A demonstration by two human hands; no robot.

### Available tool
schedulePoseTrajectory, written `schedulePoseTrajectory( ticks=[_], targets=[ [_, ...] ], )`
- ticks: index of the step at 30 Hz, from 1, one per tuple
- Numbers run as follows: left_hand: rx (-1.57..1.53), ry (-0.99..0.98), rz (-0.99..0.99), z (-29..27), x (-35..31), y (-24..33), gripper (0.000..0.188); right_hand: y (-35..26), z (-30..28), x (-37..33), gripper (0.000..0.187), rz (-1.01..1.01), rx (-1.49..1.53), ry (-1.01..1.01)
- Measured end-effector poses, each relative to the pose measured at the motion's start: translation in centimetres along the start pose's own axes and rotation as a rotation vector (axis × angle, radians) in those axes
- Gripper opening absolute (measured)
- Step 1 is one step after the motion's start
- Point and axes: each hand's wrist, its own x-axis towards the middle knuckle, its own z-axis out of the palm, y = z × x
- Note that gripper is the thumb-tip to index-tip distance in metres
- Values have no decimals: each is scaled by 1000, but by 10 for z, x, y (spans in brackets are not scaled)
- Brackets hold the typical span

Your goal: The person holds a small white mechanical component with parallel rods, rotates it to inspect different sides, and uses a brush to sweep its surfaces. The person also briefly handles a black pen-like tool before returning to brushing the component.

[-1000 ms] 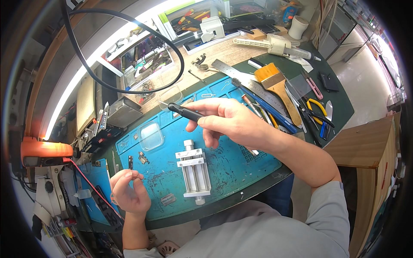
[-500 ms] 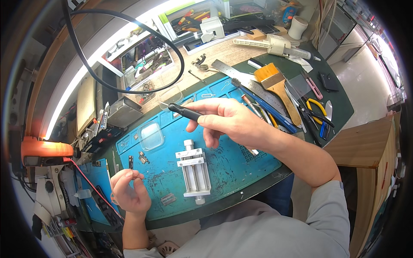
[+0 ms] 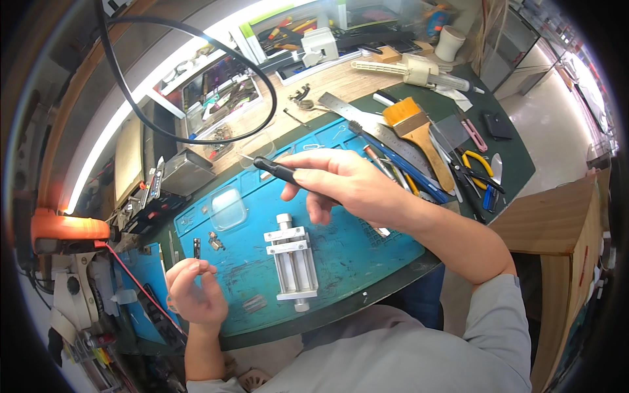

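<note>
— Moved since the earlier frame?
— Little: the whole view has drifted slightly, and the right thumb appears to sit farther forward.

— Nearest entries?
— Left hand (image 3: 198, 291), over the desk's (image 3: 517, 157) near edge, toward its left end. Fingers bent, tips drawn together; whether they pinch the small dark strip (image 3: 196, 247) just beyond them, cannot tell. Flat blade-like piece (image 3: 254, 304), blurred, by the near edge. Silver vise (image 3: 289, 247), lying on the blue mat (image 3: 347, 268), screw end toward that edge; mat presumably there to spare the desktop.

— Next outward?
— Right hand (image 3: 344, 183), above the mat beyond the vise, closed on one black-handled tool (image 3: 277, 170). Grip: thumb against fingers, thin tip free and aimed toward the far left, probably so that it stays unobstructed. Clear plastic box (image 3: 229, 208), on the mat's far left part.

— Farther?
— Brush (image 3: 419, 134), steel ruler (image 3: 352, 113) and yellow-handled pliers (image 3: 486, 164), grouped toward the right edge, likely for reach. Cream dispensing gun (image 3: 419, 71), near the far edge.

— Brands, labels, writing?
— Tool and vise: none legible. Ruler: markings too fine to read.
</note>
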Motion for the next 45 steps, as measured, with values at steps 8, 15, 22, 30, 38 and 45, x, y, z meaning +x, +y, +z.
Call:
schedulePoseTrajectory(
  ticks=[8,15,22,30,38,45],
  targets=[
    [-22,-110,-25,-8,-6,3,28,-14,4,-7,33,-135,-703,64],
    [19,-284,90,-1,35,29,37,-42,65,-63,28,-193,-819,-15],
    [100,-402,117,-8,22,108,38,21,74,-140,37,-534,-1041,458],
    [-352,-114,-440,49,-145,164,47,83,32,-127,36,-548,-1606,805],
    [-134,-35,-647,19,-193,154,37,-49,75,-203,35,-934,-662,525],
    [-96,47,-265,22,-178,145,37,-145,123,-278,38,-1329,-563,101]
  ],
)
